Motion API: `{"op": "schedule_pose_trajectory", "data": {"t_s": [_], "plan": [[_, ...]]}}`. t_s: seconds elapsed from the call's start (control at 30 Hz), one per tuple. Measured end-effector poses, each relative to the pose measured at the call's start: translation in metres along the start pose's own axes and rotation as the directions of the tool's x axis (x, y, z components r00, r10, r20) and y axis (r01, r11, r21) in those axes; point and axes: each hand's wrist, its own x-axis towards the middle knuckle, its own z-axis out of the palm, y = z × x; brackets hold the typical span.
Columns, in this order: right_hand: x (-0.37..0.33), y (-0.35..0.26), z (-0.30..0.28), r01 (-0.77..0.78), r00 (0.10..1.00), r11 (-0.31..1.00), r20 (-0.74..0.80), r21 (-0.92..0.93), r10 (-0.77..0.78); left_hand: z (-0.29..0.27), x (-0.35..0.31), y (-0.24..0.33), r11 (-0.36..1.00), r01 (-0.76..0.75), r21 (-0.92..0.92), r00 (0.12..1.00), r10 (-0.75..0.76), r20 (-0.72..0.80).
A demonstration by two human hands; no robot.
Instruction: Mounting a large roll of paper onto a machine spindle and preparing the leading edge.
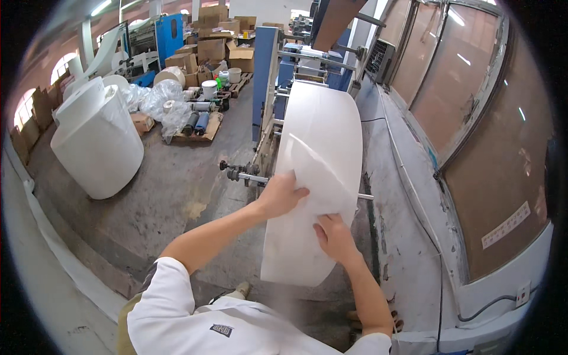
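Note:
A broad white paper web (322, 136) comes down from the blue machine and curves toward me, its loose lower end hanging above the floor. At its left side my left hand (281, 194) is closed on the paper, thumb lying across the top. Lower down and to the right, my right hand (337, 238) has its fingers and thumb bent together on the paper. Parts of the fingers of both hands are hidden. A metal shaft (254, 177) with dark collars passes behind the paper, next to my left wrist.
The machine's blue frame (264, 83) stands ahead. Large white paper rolls (106, 148) sit at the left. Behind them are plastic wrapping (163, 94), a loaded wooden pallet (204, 131) and stacked cardboard boxes (212, 50). A wall with brown-covered windows (461, 65) runs along the right, with a cable (441, 296).

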Motion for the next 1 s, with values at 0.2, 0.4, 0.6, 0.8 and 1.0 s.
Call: {"op": "schedule_pose_trajectory", "data": {"t_s": [0.2, 0.4, 0.6, 0.8, 1.0], "plan": [[0.04, 0.072, 0.002, -0.126, 0.99, 0.991, 0.053, -0.045, 0.128, 0.0, 0.047, 0.009, 0.973, -0.22, 0.064, 0.949, 0.229, -0.218], [0.086, 0.046, -0.054, -0.448, 0.721, 0.194, 0.224, 0.873, 0.655, 0.018, 0.032, 0.01, 0.632, -0.666, 0.396, 0.674, 0.737, -0.041], [0.07, 0.027, -0.065, -0.138, 0.95, 0.979, -0.259, 0.152, 0.174, -0.003, -0.026, 0.023, 0.962, -0.27, 0.03, 0.957, 0.264, 0.124], [0.038, -0.004, -0.023, 0.31, 0.936, 0.868, -0.037, -0.388, -0.351, -0.021, 0.014, 0.015, 0.86, 0.284, -0.423, 0.94, -0.162, 0.3], [0.032, 0.027, -0.04, -0.435, 0.76, 0.386, 0.101, 0.814, 0.642, 0.013, -0.002, 0.017, 0.8, -0.503, 0.326, 0.828, 0.555, -0.083]]}}
